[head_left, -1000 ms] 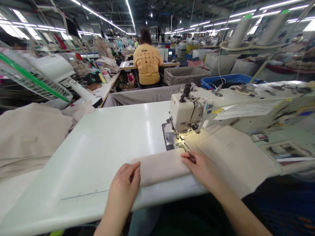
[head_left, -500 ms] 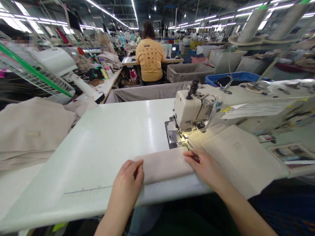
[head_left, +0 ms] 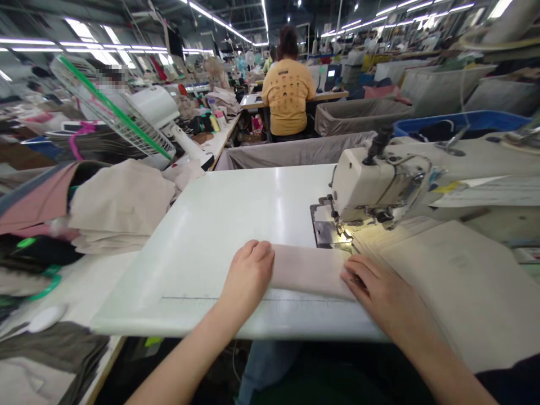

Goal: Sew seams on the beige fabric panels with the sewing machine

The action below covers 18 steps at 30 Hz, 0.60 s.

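A folded beige fabric piece [head_left: 309, 270] lies on the white sewing table [head_left: 236, 208], just in front of the sewing machine [head_left: 358, 185]. My left hand [head_left: 252, 270] is closed over the fabric's left end, its fingers curled round the edge. At the right end, my right hand [head_left: 373, 284] pinches the fabric near the lit needle area. Something small and dark shows between the right fingers, too hidden to name. The metal needle plate [head_left: 327, 232] sits just beyond the fabric. Right of the machine head lies a stack of beige panels [head_left: 459, 264], partly behind my right forearm.
A ruler scale [head_left: 189, 298] runs along the table's front. Beige fabric pieces [head_left: 122, 202] are piled on the left, beside a white fan [head_left: 156, 107]. Beyond the table stand a grey cloth-lined bin [head_left: 295, 152], a blue basket [head_left: 459, 121] and a seated person in yellow [head_left: 289, 93].
My view has swung left. My left hand has turned further over the fabric's left end, fingers now curled round it. The fabric has levelled out, with my right hand still at its right end.
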### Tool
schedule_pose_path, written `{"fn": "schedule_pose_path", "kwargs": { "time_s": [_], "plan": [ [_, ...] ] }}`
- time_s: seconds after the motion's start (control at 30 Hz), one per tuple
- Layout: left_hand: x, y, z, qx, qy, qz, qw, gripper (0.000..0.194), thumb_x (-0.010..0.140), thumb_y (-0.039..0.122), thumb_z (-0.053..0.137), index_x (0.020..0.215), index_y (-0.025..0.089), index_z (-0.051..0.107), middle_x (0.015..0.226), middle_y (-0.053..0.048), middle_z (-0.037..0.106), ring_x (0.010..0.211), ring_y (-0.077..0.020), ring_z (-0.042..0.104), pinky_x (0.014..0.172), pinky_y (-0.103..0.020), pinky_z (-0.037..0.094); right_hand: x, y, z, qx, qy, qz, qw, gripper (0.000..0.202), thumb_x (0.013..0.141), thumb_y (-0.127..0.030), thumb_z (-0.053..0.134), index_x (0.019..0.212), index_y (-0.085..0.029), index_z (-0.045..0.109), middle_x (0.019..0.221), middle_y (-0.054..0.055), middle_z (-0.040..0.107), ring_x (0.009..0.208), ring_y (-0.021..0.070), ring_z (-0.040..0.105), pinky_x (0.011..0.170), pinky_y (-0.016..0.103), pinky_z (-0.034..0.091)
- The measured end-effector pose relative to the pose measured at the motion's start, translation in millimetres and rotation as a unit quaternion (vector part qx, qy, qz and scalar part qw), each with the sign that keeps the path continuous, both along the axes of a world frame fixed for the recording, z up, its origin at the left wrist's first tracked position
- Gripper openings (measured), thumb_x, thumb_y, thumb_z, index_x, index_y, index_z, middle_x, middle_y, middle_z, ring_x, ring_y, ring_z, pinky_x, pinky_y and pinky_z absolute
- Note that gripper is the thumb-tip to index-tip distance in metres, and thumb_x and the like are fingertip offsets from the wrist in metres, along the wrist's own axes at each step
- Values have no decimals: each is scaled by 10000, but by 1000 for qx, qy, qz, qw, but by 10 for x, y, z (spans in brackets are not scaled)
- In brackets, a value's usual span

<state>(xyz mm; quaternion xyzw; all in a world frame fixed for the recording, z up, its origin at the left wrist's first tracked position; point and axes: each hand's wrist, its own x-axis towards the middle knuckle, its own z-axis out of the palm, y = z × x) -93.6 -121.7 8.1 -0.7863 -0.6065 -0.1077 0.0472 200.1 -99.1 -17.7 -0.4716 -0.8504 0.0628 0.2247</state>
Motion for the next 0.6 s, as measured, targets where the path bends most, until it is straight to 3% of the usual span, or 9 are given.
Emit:
{"fn": "schedule_pose_path", "kwargs": {
  "time_s": [0.07,0.13,0.23,0.3,0.37,0.6],
  "plan": [
    [-10,290,45,-53,7,-41,998,266,931,89,451,983,155,704,1040,-125,683,970,-250,610,866,-411,566,-52,-9,50,-14,-14,-9,1000,210,1011,-333,497,1015,-231,680,1109,75,715,880,220,692,724,321,510],
    [70,573,93,-71,27,-60,995,241,970,175,451,954,148,690,993,-133,669,965,-258,614,894,-425,545,-97,-17,96,-14,-25,-14,999,184,1005,-321,519,992,-221,674,1069,73,711,847,208,687,673,299,487],
    [315,896,130,-82,35,-75,993,298,988,346,504,1173,149,629,1126,-154,644,1074,-293,605,955,-453,507,-136,-31,135,-9,-27,-14,999,155,999,-301,541,985,-214,669,1039,68,703,832,198,684,638,284,465],
    [482,1052,122,-89,30,-91,991,444,980,422,524,1344,168,534,1320,-184,569,1243,-335,533,1031,-500,452,-148,-42,136,-8,-20,-16,1000,133,996,-281,548,993,-217,665,1066,67,697,855,193,685,642,276,469],
    [600,1187,104,-104,25,-118,987,487,982,449,514,1396,194,498,1451,-186,483,1367,-356,432,1104,-555,369,-156,-49,124,-11,-13,-21,1000,110,988,-264,562,1001,-214,659,1097,69,690,891,196,685,670,276,484],
    [684,1548,97,-136,-16,-187,973,413,952,411,562,1328,240,581,1459,-125,505,1378,-319,428,1170,-580,274,-178,-46,100,-18,8,-42,999,115,991,-272,563,1035,-215,654,1119,70,688,921,201,682,735,285,510]
  ]
}}
